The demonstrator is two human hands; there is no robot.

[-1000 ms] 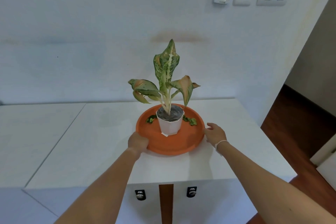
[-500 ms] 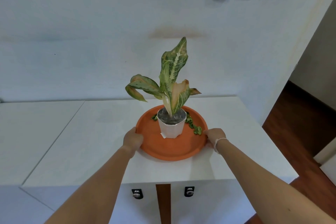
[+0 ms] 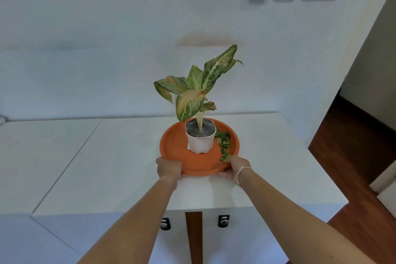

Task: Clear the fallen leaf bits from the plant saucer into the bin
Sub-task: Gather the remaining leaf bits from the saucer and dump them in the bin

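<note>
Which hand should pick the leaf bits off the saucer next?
Right. The right hand grips the saucer rim right beside the leaf bits, which lie right of the pot. The left hand grips the opposite rim, across the pot.

Two bare forearms in view, no sleeves reaching wrist or elbow. Left hand (image 3: 169, 168): no ring, watch or band seen. Right hand (image 3: 239, 164): thin white string bracelet (image 3: 239, 173) looped round the wrist, a short loose end hanging below it. No gloves on either hand.
</note>
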